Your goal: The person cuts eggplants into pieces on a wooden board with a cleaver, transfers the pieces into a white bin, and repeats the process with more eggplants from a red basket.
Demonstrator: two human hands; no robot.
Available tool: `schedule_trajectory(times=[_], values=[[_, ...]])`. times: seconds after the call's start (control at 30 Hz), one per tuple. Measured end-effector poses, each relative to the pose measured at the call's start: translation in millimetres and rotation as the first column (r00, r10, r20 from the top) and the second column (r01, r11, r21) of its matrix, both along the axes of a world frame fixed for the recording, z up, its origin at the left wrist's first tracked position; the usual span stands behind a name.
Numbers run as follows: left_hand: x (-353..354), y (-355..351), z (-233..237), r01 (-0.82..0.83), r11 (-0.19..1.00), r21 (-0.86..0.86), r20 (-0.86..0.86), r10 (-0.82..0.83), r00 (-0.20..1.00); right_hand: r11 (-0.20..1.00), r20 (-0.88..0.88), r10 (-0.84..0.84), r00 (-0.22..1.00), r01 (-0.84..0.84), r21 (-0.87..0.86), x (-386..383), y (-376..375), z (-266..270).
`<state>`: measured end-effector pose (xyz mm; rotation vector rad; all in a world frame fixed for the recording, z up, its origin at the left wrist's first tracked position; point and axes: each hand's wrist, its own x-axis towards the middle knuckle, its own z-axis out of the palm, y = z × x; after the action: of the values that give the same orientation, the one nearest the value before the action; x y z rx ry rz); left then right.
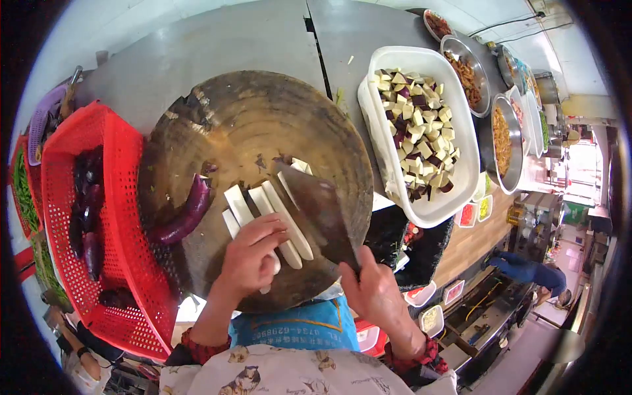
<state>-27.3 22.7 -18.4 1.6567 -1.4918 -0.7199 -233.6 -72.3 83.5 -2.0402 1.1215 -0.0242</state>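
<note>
My right hand point(376, 293) is wrapped round the handle of a cleaver point(322, 204), whose broad dark blade lies over the right part of a round wooden chopping block point(263, 112). Under the curled fingers of my left hand point(253, 253) are long pale eggplant strips point(286, 224), held against the wood. Some strips stick out beyond the fingers, and the blade partly hides short pieces at its far end. A curved purple eggplant point(187, 214) with a cut end rests at the block's left side.
Left of the block stands a red perforated basket point(125, 217) with several whole eggplants point(92, 217). To the right, a white tub point(378, 151) holds diced eggplant point(421, 125). Metal bowls point(503, 145) of food line the far right. Another person point(530, 271) bends over in the background.
</note>
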Motion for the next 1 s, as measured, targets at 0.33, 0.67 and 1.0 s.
schedule_trajectory(times=[0.33, 0.67, 1.0], values=[[1.3, -7.1, 34.4, 0.049, 0.942, 0.333, 0.516, -0.226, 0.826, 0.884, -0.027, -0.452, 0.892, 0.452, 0.122, -54.5, 0.0, -3.2], [-11.4, -73.4, 34.2, 0.421, 0.866, 0.269, 0.557, -0.497, 0.666, 0.882, 0.061, -0.437, 0.898, 0.414, 0.223, -71.1, -7.9, -12.2], [-44.9, -40.8, 8.1, -0.425, 0.843, 0.328, 0.579, 0.176, 0.796, 0.994, -0.059, -0.103, 0.993, 0.101, -0.033, -37.4, -15.9, -22.9]])
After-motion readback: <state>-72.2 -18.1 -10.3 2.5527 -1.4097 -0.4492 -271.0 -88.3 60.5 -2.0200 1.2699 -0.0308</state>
